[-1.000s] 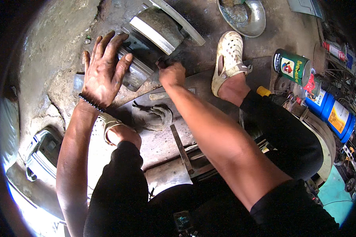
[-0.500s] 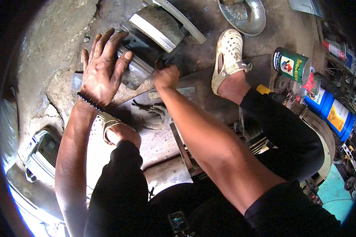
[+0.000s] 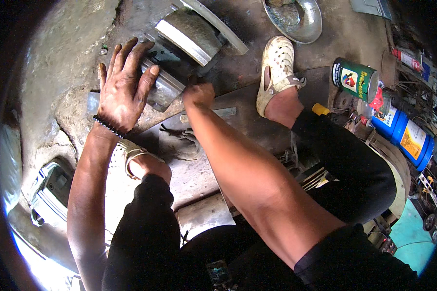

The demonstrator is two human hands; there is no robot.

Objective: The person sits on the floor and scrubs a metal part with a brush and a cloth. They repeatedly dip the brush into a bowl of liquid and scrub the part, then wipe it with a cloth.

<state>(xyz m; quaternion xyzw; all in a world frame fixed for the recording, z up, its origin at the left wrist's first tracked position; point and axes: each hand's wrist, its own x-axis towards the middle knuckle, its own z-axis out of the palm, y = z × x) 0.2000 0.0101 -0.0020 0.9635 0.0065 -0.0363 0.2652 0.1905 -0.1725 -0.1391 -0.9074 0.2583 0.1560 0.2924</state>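
Note:
My left hand (image 3: 125, 83) is open, palm down with its fingers spread, and its thumb lies on a grey metal block with a ridged edge (image 3: 167, 88). Close to the block's right end is my right hand (image 3: 199, 93), closed in a fist. Whatever it grips is hidden; only something dark shows at its far side. Just beyond the block sits a curved metal piece (image 3: 192, 38) with a shiny machined edge. A long curved metal bar (image 3: 222, 25) lies against its far side.
A metal bowl (image 3: 317, 22) stands at the far right. Nearer are a green can (image 3: 344, 76) and a blue bucket (image 3: 425, 153). A flat metal strip (image 3: 222, 112) and dark crumpled cloth or gloves (image 3: 179, 144) lie between my feet, which wear pale clogs (image 3: 279, 56).
The view has shifted slightly. My right fist has turned a little and sits slightly nearer to me beside the block. My left hand stays on the block.

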